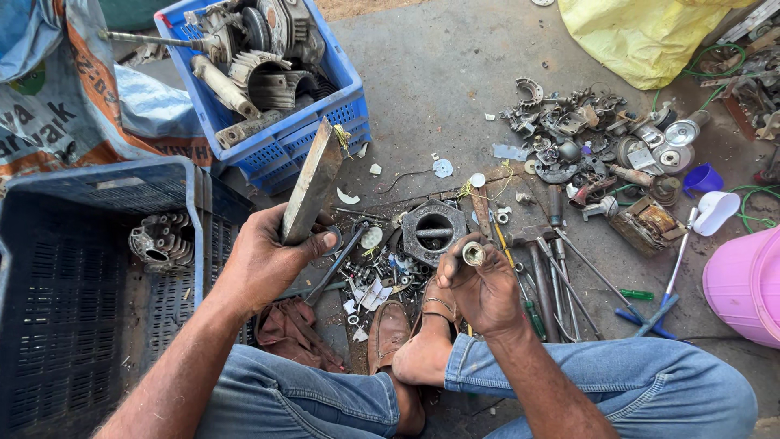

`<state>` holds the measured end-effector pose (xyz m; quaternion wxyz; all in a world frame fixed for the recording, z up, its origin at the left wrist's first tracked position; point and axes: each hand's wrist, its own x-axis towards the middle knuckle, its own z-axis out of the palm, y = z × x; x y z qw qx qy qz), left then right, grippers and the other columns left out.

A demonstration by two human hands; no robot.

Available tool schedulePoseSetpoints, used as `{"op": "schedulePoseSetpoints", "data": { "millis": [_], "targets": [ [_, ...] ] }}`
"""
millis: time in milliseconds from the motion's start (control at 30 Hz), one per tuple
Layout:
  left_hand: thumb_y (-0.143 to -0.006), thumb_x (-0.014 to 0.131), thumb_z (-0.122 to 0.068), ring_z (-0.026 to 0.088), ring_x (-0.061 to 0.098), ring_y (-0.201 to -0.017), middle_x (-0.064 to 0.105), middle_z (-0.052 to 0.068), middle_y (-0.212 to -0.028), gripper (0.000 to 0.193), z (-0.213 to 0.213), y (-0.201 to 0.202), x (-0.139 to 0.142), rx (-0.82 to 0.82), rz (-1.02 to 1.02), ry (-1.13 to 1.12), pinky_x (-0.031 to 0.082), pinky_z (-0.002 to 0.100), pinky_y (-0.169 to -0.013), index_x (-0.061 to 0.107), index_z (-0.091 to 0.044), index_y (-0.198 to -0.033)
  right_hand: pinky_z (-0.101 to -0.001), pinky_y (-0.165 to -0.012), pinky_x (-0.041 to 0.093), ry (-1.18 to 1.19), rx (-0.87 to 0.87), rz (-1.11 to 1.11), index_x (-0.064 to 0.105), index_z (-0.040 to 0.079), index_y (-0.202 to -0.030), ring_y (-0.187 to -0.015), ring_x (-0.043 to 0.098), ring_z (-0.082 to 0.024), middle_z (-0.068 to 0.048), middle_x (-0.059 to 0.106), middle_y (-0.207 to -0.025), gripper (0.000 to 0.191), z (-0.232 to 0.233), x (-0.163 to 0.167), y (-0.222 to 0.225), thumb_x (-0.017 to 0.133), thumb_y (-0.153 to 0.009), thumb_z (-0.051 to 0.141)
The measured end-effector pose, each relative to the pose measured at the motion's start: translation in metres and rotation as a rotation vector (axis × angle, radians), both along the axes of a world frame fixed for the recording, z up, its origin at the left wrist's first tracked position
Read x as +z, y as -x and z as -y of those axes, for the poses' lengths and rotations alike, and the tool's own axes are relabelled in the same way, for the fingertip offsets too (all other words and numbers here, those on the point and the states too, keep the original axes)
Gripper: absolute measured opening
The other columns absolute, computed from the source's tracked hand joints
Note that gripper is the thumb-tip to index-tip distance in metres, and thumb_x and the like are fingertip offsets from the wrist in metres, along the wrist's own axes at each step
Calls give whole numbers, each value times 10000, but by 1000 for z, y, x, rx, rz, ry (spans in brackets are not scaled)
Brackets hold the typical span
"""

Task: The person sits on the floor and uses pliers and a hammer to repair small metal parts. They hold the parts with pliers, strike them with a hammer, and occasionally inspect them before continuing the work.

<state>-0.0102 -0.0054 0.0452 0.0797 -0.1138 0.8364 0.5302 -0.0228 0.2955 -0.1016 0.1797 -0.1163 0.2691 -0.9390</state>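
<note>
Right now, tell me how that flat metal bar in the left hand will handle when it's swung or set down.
The flat metal bar looks thick and rusty, so it is probably stiff and heavy for its size. The left hand grips only its lower end, so it may feel top-heavy. Its flat faces suggest it would lie still rather than roll on the concrete floor.

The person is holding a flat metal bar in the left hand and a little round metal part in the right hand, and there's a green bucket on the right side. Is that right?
Not quite: the bucket is pink, not green, as the head view shows. The left hand does hold the flat metal bar, and the right hand the little round metal part.
</note>
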Motion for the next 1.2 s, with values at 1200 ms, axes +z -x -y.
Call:
{"op": "schedulePoseSetpoints", "data": {
  "millis": [1200],
  "targets": [
    [-811, 818, -148, 81, 643, -857, 775, 16, -922, 275, -11, 4, 34, -93, -162, -63, 558, 288, -772, 760, -31, -1053, -545, -782, 540, -1823, -196, 45, 784, 60, -1094, -899, 706, -457, -274, 732, -904, 614, -69, -185, 88, 565, -962, 617]
  ]
}}
